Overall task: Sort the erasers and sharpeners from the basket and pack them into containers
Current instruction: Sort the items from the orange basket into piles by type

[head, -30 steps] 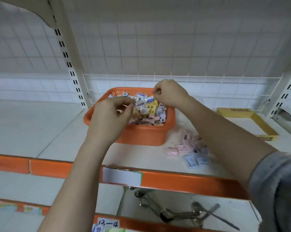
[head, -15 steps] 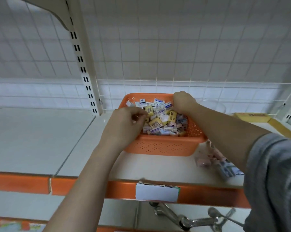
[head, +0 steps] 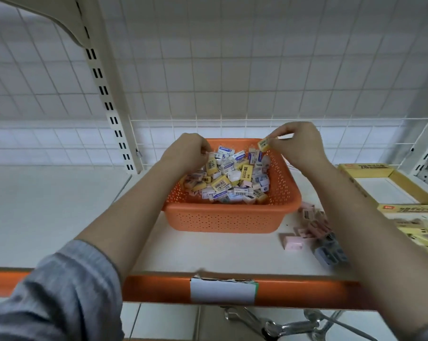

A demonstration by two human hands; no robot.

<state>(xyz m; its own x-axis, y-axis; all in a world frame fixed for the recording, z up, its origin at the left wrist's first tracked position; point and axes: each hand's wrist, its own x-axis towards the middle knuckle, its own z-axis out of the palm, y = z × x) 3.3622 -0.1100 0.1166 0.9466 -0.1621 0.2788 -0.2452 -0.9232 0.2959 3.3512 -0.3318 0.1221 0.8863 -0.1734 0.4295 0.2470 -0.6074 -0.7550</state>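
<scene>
Shelf [head: 60, 217] carries everything; I'm taking the orange basket [head: 230, 217] as the landmark.

Basket sits mid-shelf and holds a full heap of mixed erasers [head: 232, 178], yellow, white and pink sleeves, no common orientation. I judge the sort is nowhere near done.

Right of the basket, toward the back: yellow tray box [head: 427, 195], open, floor bare as far as I can see. Looks like the target for yellow ones. Right of the basket, front: loose pile of pink and blue pieces [head: 318, 235], probably sharpeners, blurred. Further right at frame edge: yellow erasers [head: 424, 238] lying loose.

Left hand [head: 186, 153] is over the basket's back-left corner, fingers curled down into the heap; grip appears clamped on something small, I can't tell which piece.

Right hand [head: 299, 143] is above the basket's back-right rim, grip pinched together on a small yellow eraser [head: 264, 144], clear of the heap. Its long axis looks tilted, roughly toward the basket's centre.

Key relation: the yellow tray box lies to the right of that grip and slightly nearer me, well apart from the basket. The right hand is the nearer hand, no crossing needed. My read: next move is a rightward carry over the rim.

Below the shelf front: metal wrenches [head: 282, 326], irrelevant.
</scene>
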